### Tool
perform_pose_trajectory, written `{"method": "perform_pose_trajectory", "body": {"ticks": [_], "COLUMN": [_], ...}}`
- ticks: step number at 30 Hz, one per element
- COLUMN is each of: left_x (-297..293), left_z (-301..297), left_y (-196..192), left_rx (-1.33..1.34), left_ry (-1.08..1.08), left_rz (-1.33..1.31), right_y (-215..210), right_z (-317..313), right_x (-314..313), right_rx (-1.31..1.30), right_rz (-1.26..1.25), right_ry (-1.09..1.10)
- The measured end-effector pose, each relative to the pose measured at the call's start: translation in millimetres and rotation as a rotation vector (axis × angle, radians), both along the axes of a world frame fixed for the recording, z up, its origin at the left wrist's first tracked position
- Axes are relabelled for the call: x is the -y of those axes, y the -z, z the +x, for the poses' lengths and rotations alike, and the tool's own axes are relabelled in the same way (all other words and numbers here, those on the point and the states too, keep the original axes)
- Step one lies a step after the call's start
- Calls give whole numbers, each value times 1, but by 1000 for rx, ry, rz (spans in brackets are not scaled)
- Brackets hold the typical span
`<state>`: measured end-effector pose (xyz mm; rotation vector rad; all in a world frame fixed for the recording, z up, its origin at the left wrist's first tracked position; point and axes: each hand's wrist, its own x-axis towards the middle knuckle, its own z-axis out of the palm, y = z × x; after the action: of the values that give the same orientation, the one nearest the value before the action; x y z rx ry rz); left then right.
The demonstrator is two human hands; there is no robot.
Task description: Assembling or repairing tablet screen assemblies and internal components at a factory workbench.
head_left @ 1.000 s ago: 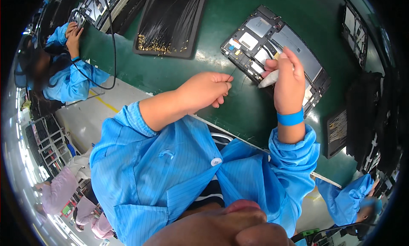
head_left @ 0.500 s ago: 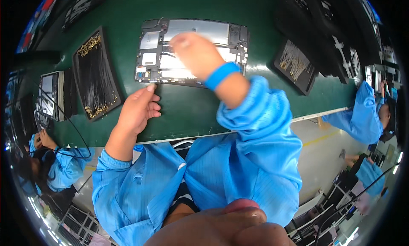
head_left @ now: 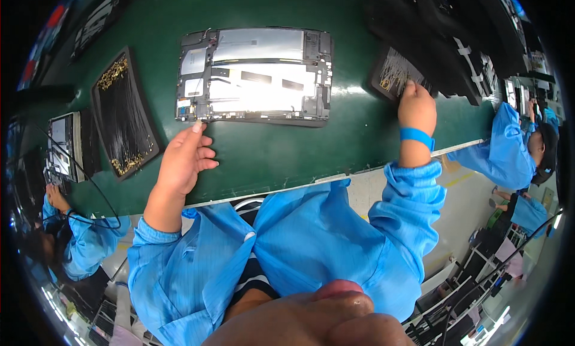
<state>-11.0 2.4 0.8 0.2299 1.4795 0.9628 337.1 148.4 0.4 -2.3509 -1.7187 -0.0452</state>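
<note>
An opened tablet (head_left: 263, 115) lies flat on the green table, its silver batteries and small boards showing. My left hand (head_left: 182, 160) is at the tablet's near left edge, thumb and forefinger pinched there and the other fingers loosely curled. Far to the right, my right hand (head_left: 417, 111), with a blue band on the wrist, reaches into a dark tray (head_left: 378, 76) of thin cables (head_left: 398, 66). Its fingertips are pinched together on the cables; whether one or several are between them is too small to tell.
To the left stands another dark tray (head_left: 157, 147) with thin black cables that have gold-coloured ends. Beyond it lies another opened device (head_left: 60, 145). Black racks (head_left: 431, 41) lean over the right side. Co-workers in blue sit at both sides, one a sleeve (head_left: 497, 148) away.
My right hand has moved from above the tablet to the cable tray on the right, leaving the tablet uncovered. My left hand stays at the tablet's edge.
</note>
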Motion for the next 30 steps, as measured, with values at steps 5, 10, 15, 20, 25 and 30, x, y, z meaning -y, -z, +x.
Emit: {"method": "perform_pose_trajectory", "body": {"ticks": [5, 10, 15, 20, 25, 30], "left_x": [3, 8, 6, 7, 7, 4], "left_z": [7, 24, 25, 25, 27, 35], "left_y": [0, -12, -12, -13, -12, -30], "left_rx": [-65, -436, -457, -435, -504, -1318], "left_ry": [30, 314, 502, 452, 502, 705], "left_rz": [0, 104, 159, 102, 148, 996], "right_y": [-11, -33, -16, -15, -19, -80], "right_z": [1, -20, 1, 7, 5, -45], "right_x": [29, 50, 53, 71, 76, 104], "right_rx": [-95, -267, -248, -399, -492, -963], "right_rz": [45, 116, 15, 0, 7, 200], "right_ry": [31, -3, 61, 147, 246, 72]}}
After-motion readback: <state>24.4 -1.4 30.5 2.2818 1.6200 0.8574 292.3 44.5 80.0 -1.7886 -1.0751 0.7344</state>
